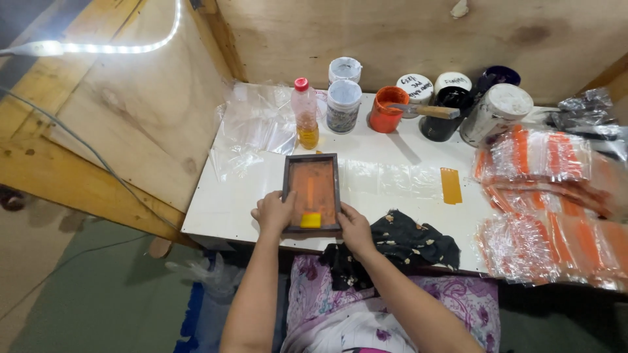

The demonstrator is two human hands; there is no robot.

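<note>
A small dark wooden frame with an orange-stained screen (312, 186) lies on the white table (216, 212). A yellow squeegee (311, 220) rests inside it at the near edge. My left hand (273, 212) grips the frame's near left corner. My right hand (355, 225) holds its near right corner. Which fingers touch the squeegee I cannot tell.
Behind the frame stand a red-capped bottle of yellow liquid (305, 112), several paint tubs (344, 104) and an open orange pot (388, 109) with a tool across it. Clear bags with orange strips (549, 196) pile at right. A dark rag (405, 238) lies near my right wrist.
</note>
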